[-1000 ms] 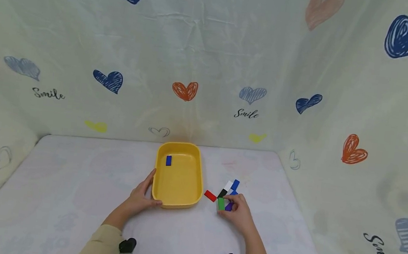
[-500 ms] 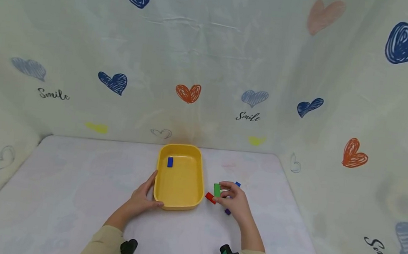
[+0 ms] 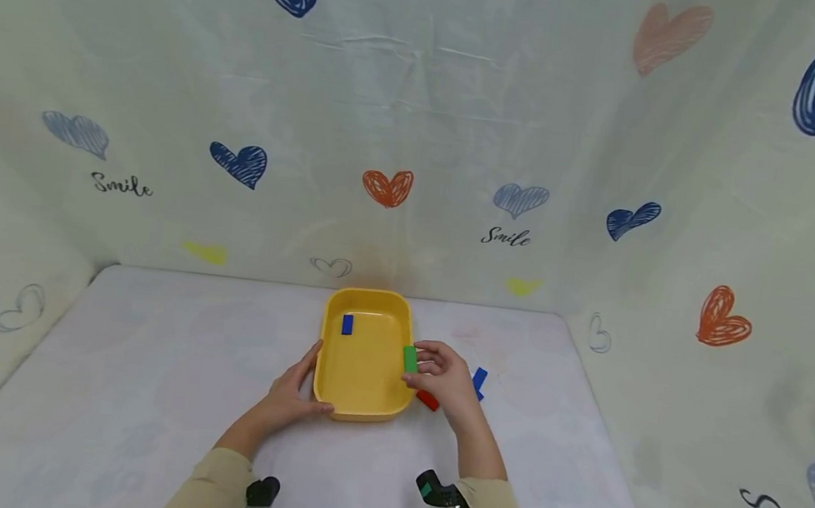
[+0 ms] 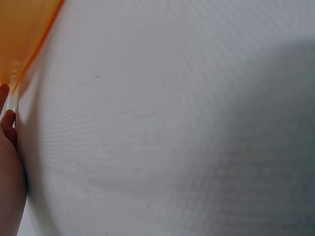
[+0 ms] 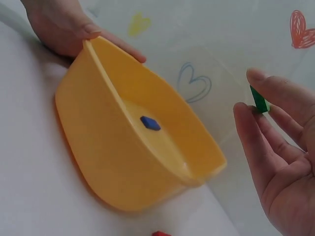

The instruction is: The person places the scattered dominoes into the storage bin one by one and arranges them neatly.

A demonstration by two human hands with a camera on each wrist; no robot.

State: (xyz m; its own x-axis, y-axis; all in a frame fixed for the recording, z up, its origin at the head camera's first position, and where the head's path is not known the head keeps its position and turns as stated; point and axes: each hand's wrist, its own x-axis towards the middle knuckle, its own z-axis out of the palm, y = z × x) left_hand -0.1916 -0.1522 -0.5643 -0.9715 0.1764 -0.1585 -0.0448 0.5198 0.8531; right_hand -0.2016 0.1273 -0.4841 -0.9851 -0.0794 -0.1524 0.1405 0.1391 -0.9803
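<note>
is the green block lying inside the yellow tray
No, the right hand pinches the green block in the air, while a blue block lies in the yellow tray.

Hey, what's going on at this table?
A person's right hand pinches a green block near the right edge of a yellow tray, while the left hand rests against the tray's near-left corner. One blue block lies in the tray. A red block lies on the table.
</note>
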